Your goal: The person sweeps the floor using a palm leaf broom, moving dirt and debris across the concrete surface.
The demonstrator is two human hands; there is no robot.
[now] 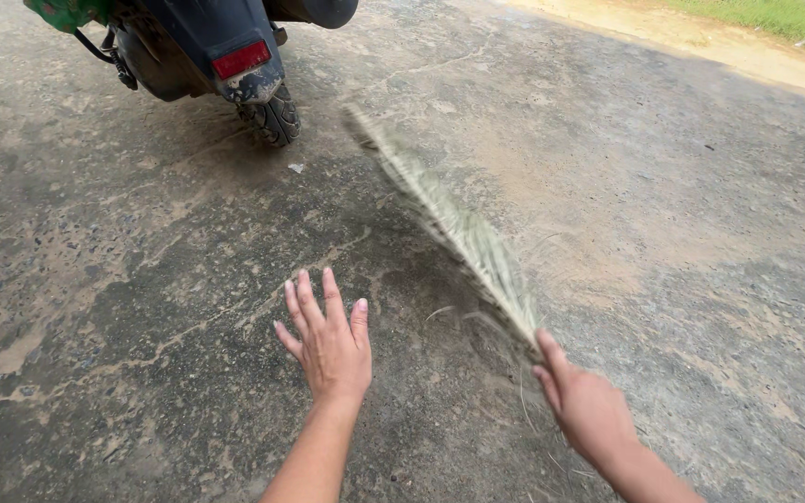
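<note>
At about eleven o'clock in the view stood the rear of a parked scooter (225, 56), its red tail light (241, 60) and muddy back tyre (275, 116) facing the person. A small pale scrap of litter (295, 169) lay on the ground just below the tyre, near twelve o'clock from the hands.

The left hand (328, 340) hovered at about six o'clock, released, fingers spread flat and palm down over the concrete (123, 307), holding nothing and touching nothing that could be seen.

The right hand (581, 402) came in at about five o'clock, clenched around the base of a straw broom (449, 219). The broom ran from that grip up toward twelve o'clock, its tip ending close to the scooter's tyre. It was blurred, so the exact spread of its bristles could not be told. Loose strands (440, 313) lay or hung near the grip.

Judging from this, the chief risk was the broom's tip striking the tyre or the mudguard, since it reached so near them. The blur suggested a fast swing, which could flick dust or the scrap under the scooter rather than away from it. Shed strands hinted that the bundle was loosening, and a hard stroke might pull more free. The bare left hand, held low beside the bristles, could be whipped by them.

At about two o'clock ran a sandy verge (701, 42) and grass (784, 14).
</note>
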